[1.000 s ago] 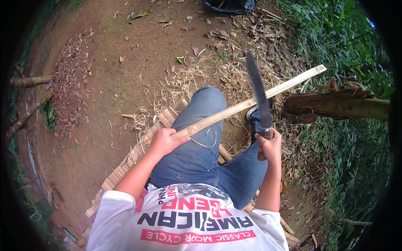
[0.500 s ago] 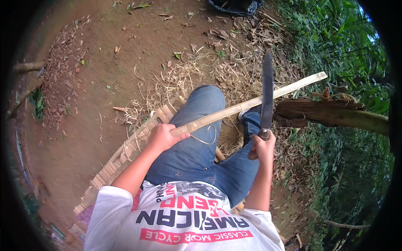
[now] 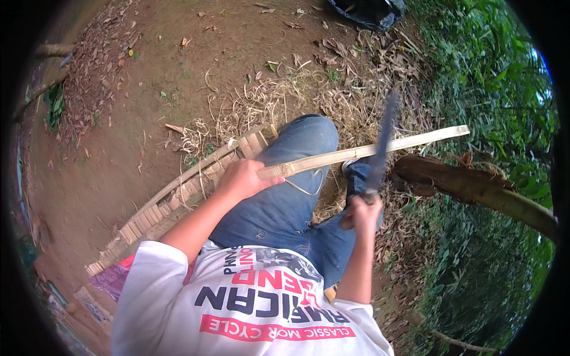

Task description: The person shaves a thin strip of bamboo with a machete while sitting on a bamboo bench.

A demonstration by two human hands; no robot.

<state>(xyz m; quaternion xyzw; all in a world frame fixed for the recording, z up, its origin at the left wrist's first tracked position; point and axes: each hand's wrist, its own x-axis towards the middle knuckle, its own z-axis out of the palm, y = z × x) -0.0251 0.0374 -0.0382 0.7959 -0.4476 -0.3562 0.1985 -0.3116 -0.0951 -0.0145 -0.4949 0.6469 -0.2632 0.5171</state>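
Note:
My left hand is closed round the near end of a long pale bamboo strip, which crosses over my raised left thigh and reaches out to the right. In my right hand is the handle of a machete, its dark blade pointing away from me and blurred by motion. The blade lies across the strip past its middle; whether it touches the strip I cannot tell. A thin curled shaving hangs below the strip over my jeans.
A slatted bamboo bench runs along my left side. Curly shavings litter the dirt ahead. To the right lies a brown log beside green plants. A black plastic bag is at the far edge.
The machete has come nearer to me and tilted, with my right hand lower and a little left. The strip's far end sits lower, and the whole view has shifted slightly.

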